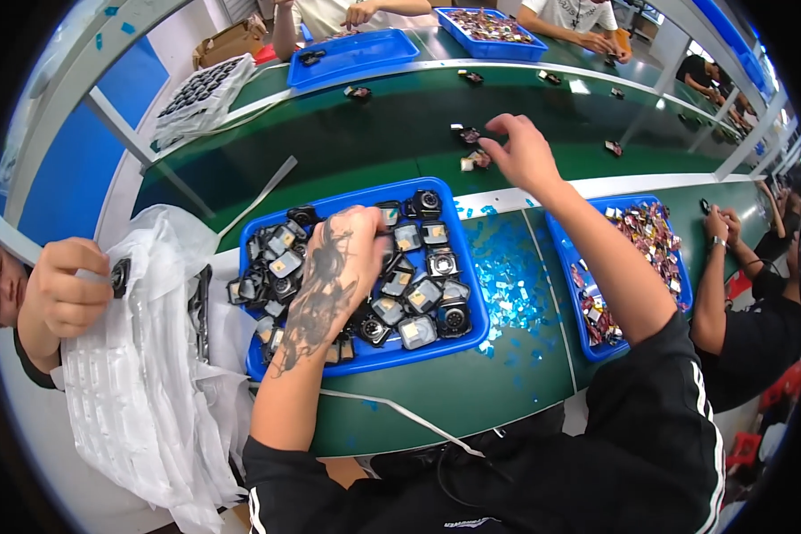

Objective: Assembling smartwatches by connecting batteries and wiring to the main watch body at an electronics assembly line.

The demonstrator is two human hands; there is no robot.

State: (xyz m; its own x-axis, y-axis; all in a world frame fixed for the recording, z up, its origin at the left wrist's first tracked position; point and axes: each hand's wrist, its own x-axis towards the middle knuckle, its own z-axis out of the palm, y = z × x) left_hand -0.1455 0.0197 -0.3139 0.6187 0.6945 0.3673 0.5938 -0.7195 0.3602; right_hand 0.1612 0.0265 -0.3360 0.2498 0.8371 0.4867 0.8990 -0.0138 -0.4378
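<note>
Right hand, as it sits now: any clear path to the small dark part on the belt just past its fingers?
Probably yes. The right hand is stretched over the green belt, fingers spread, with the small dark part just beyond its fingertips and nothing between them.

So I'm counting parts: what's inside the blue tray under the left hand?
The blue tray holds a heap of small black square parts, some with pale faces. The left hand covers the middle ones, so those cannot be counted.
</note>
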